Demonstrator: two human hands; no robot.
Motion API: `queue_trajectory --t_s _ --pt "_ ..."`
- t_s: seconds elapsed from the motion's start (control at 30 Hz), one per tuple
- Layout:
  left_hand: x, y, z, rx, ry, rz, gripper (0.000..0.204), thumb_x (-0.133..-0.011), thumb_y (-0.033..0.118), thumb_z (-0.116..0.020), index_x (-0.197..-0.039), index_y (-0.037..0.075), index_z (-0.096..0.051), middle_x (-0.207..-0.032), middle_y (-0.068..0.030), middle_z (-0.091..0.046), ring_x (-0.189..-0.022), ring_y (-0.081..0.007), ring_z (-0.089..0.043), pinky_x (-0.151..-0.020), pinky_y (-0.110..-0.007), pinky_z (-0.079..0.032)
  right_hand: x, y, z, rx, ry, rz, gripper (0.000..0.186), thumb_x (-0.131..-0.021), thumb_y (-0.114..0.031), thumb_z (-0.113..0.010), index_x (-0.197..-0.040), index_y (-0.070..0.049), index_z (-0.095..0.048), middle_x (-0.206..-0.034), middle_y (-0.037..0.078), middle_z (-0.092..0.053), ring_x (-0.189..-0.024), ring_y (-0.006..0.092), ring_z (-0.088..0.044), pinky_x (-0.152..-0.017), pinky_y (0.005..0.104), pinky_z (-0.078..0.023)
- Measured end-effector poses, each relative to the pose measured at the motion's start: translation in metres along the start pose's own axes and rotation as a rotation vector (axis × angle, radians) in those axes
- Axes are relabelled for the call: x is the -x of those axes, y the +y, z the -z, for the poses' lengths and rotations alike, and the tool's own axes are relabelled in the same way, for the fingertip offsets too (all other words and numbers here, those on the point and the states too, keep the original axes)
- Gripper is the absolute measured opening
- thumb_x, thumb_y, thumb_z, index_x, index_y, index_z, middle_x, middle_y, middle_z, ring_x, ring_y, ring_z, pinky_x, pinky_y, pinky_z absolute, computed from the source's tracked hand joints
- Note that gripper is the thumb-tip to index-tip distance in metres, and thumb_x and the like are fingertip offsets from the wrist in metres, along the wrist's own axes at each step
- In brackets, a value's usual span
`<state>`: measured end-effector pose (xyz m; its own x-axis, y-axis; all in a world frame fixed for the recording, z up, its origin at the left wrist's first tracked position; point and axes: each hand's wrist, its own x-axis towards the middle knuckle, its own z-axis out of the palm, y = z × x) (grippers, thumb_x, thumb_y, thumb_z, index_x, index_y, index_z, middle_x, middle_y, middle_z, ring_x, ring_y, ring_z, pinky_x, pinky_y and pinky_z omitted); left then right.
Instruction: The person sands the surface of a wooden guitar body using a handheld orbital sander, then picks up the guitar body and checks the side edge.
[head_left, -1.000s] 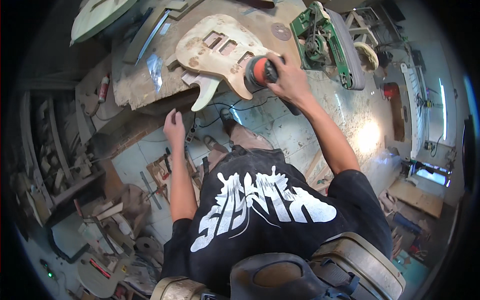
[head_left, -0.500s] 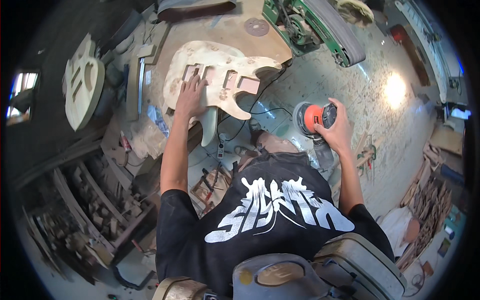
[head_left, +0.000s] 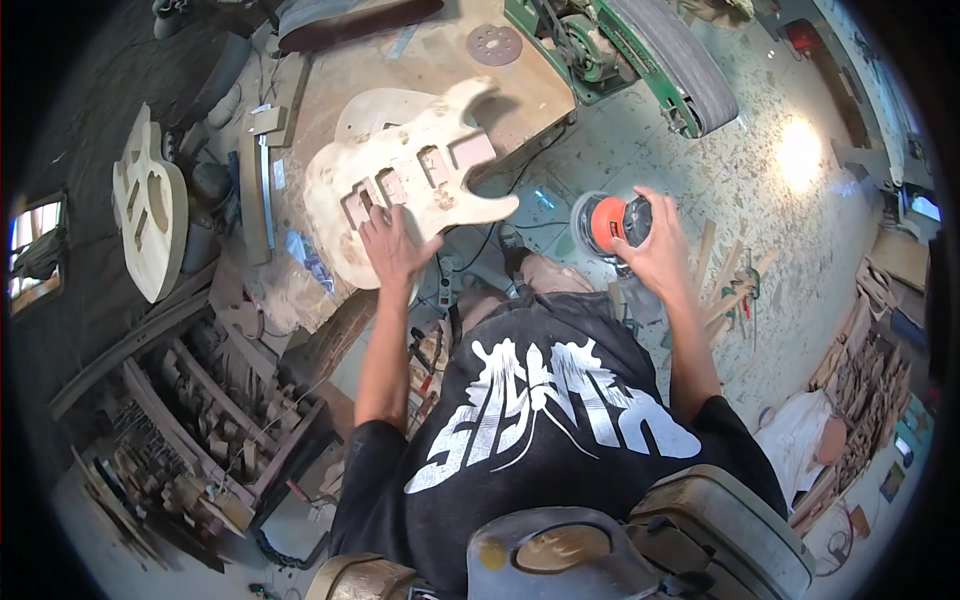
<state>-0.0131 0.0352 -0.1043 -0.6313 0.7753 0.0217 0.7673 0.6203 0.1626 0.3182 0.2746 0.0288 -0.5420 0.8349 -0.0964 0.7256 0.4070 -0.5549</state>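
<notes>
A pale wooden electric guitar body (head_left: 410, 150) with several routed cavities lies at the front edge of the workbench. My left hand (head_left: 390, 245) grips its near edge, with fingertips at a cavity and the thumb held apart. Another pale wooden piece (head_left: 365, 108) shows partly from under the body; the rest is hidden. To the right, off the bench, my right hand (head_left: 655, 245) is closed around an orange and black orbital sander (head_left: 607, 224). The sander's round pad faces left toward the guitar body and is apart from it.
On the workbench (head_left: 530, 95) lie a perforated sanding disc (head_left: 494, 45) and wood strips. A green belt sander (head_left: 640, 60) stands at its far right. Another guitar body (head_left: 150, 205) is at the left. A power strip (head_left: 444, 292) lies below the bench edge; clamped wood (head_left: 735, 295) is at right.
My left hand has turned the guitar body counterclockwise and shifted it slightly left. The piece beneath now shows at the far side instead of the near side. The sander has moved slightly left.
</notes>
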Motion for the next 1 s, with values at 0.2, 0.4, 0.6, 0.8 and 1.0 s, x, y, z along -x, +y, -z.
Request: queue_trajectory --t_s 0.2,0.4,0.6,0.8,1.0 --pt "0.005 0.059 0.018 0.062 -0.006 0.266 0.091 -0.068 0.062 -0.088 -0.129 0.001 -0.059 -0.131 -0.024 -0.052 -0.118 -0.0434 -0.054 -0.102 -0.057 -0.041 -0.007 -0.028 -0.012 0.032 0.045 0.042 0.075 -0.072 -0.02 -0.085 -0.141 -0.02 -0.056 -0.126 0.012 -0.058 -0.111 0.0404 -0.068 -0.092 0.0507 -0.057" --pt "-0.018 -0.026 0.026 0.364 0.181 0.219 0.066 -0.091 0.048 -0.076 -0.129 -0.004 -0.063 -0.14 -0.0305 -0.052 -0.127 -0.0469 -0.053 -0.111 -0.053 -0.042 -0.011 -0.068 -0.046 0.065 0.043 0.066 0.072 -0.075 -0.022 -0.084 -0.142 -0.02 -0.055 -0.124 0.012 -0.058 -0.109 0.0413 -0.069 -0.091 0.0514 -0.058" --pt "-0.065 -0.129 -0.009 0.234 0.24 0.253 0.068 -0.102 0.049 -0.061 -0.15 0.001 -0.054 -0.156 -0.0307 -0.047 -0.143 -0.0464 -0.047 -0.118 -0.055 -0.038 -0.015 -0.094 -0.08 0.141 0.017 0.14 0.072 -0.077 -0.024 -0.085 -0.142 -0.019 -0.055 -0.124 0.013 -0.057 -0.109 0.0409 -0.069 -0.087 0.0515 -0.058" --pt "-0.069 -0.119 -0.009 0.218 0.137 0.32 0.076 -0.102 0.058 -0.055 -0.159 0.008 -0.047 -0.159 -0.0278 -0.047 -0.145 -0.0462 -0.046 -0.118 -0.055 -0.039 -0.013 -0.113 -0.107 0.23 0.032 0.125 0.07 -0.078 -0.023 -0.085 -0.141 -0.02 -0.055 -0.126 0.017 -0.056 -0.108 0.0435 -0.068 -0.085 0.0526 -0.059" --pt "-0.067 -0.121 -0.004 0.233 0.127 0.331 0.076 -0.101 0.058 -0.056 -0.159 0.011 -0.046 -0.158 -0.0275 -0.048 -0.144 -0.046 -0.047 -0.117 -0.056 -0.04 -0.016 -0.16 -0.124 0.277 -0.041 0.144 0.07 -0.079 -0.022 -0.085 -0.141 -0.021 -0.053 -0.126 0.019 -0.054 -0.106 0.0466 -0.067 -0.084 0.0545 -0.059"
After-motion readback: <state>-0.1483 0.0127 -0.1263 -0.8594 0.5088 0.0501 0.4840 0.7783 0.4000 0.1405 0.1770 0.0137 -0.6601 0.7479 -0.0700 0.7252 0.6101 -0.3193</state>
